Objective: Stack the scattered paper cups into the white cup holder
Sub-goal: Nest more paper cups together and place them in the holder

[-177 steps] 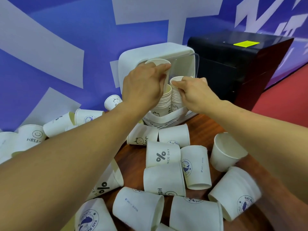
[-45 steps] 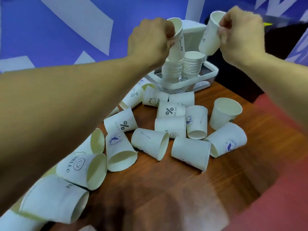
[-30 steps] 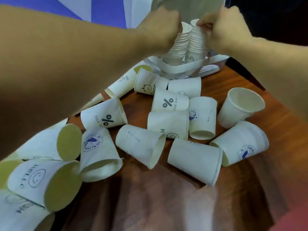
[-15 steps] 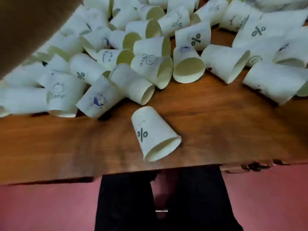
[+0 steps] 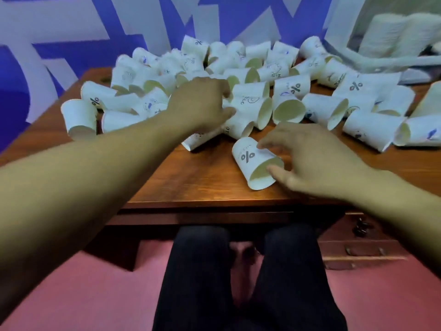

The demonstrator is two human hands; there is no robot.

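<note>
Many white paper cups (image 5: 288,91) lie on their sides across the wooden table (image 5: 202,180). One cup with a % mark (image 5: 250,161) lies alone near the front edge. My right hand (image 5: 310,161) holds it, forefinger on its side and thumb at its rim. My left hand (image 5: 202,101) reaches into the pile with fingers spread, touching cups and holding none. The white cup holder (image 5: 338,27) stands at the far right, blurred, with two stacks of cups (image 5: 393,32) inside.
A blue and white wall runs behind the table. The table's front edge is close below my hands. My legs in dark trousers (image 5: 238,271) are under it, above a red floor. Drawer handles (image 5: 360,228) show at the lower right.
Both hands were at the holder a second ago, setting cups on the stacks. They have come back to the pile, and my right hand has taken hold of the lone % cup.
</note>
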